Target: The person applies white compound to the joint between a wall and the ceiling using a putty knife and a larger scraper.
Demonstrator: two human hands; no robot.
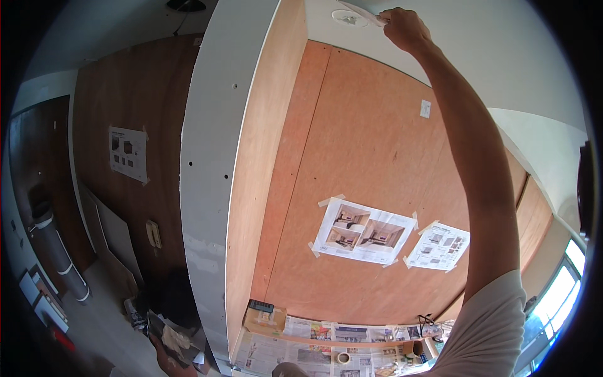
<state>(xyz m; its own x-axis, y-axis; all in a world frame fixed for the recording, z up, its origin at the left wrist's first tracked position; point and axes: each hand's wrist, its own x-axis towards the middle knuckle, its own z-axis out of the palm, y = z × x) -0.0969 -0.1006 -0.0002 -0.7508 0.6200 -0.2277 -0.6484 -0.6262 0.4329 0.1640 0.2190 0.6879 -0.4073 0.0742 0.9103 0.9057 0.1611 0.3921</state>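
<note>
White filler (347,17) forms a fresh round patch on the ceiling (490,56) at the upper centre of the frame. The right hand (405,26) is raised on a fully extended arm and closed around a putty knife (367,14), whose pale blade lies flat against the ceiling just beside the patch (a low blade angle suits spreading the compound thin). The left hand (164,357), at the lower left of the frame, is closed under a dark hawk board (171,336) carrying a lump of pale filler; held low and roughly level, it keeps the supply from sliding off. A plywood wall (370,163) fills the centre, with two printed sheets (363,231) taped to it at lower centre. A white plasterboard column edge (210,157) stands left of centre. Newspaper (314,349) covers the floor at the bottom, presumably to catch drips, with a tape roll (343,357) lying on it.
</note>
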